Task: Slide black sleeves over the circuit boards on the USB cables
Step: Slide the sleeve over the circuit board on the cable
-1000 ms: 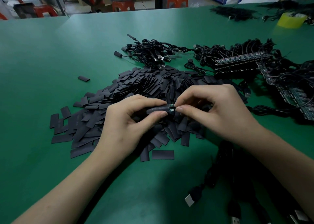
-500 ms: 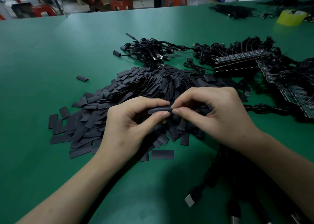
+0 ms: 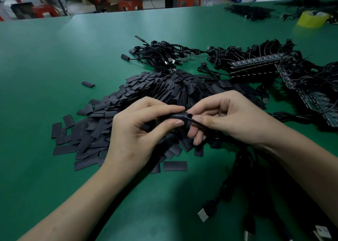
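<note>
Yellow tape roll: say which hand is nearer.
Right. The right hand is left of and nearer the viewer than the yellow tape roll; the left hand lies farther left.

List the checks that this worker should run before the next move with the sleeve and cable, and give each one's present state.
1. Left hand pinches the sleeve: ok.
2. Right hand pinches the cable at the sleeve's end: ok.
3. Circuit board fully covered: cannot tell; none shows, and fingers hide the sleeve's end.
4. Sleeve pile lies close under the hands: ok.
</note>
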Demonstrator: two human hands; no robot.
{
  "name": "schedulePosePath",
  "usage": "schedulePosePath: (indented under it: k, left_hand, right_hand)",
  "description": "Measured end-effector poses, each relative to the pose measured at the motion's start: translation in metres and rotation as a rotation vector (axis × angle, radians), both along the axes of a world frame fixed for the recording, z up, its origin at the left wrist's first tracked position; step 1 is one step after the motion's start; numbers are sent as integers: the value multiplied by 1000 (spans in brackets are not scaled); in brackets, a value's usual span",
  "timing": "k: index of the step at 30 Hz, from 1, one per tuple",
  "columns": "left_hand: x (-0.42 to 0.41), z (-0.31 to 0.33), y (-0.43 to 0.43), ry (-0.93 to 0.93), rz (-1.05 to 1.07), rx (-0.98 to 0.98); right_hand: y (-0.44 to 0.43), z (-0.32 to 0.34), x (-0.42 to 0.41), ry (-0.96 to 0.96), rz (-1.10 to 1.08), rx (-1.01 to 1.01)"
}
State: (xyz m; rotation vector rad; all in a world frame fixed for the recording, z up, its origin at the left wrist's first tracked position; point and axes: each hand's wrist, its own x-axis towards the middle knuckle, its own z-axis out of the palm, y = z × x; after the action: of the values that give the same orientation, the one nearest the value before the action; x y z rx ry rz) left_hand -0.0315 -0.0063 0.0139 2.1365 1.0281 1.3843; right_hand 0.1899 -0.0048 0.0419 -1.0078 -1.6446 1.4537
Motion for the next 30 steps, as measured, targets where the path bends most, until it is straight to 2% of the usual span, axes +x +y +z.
schedulePosePath:
  k: [4, 17, 23, 30]
  left_hand:
    - [1, 1, 0, 15, 27, 24]
    - [1, 1, 0, 47, 91, 67]
    - [3, 0, -1, -174, 213, -99]
    - [6, -1, -3, -172, 220, -180]
  right_hand:
    - [0, -2, 0, 67, 35, -53]
    - [2, -14, -5, 78, 2, 13]
    - [2, -13, -5, 61, -72, 101]
    - [0, -16, -8, -36, -140, 214]
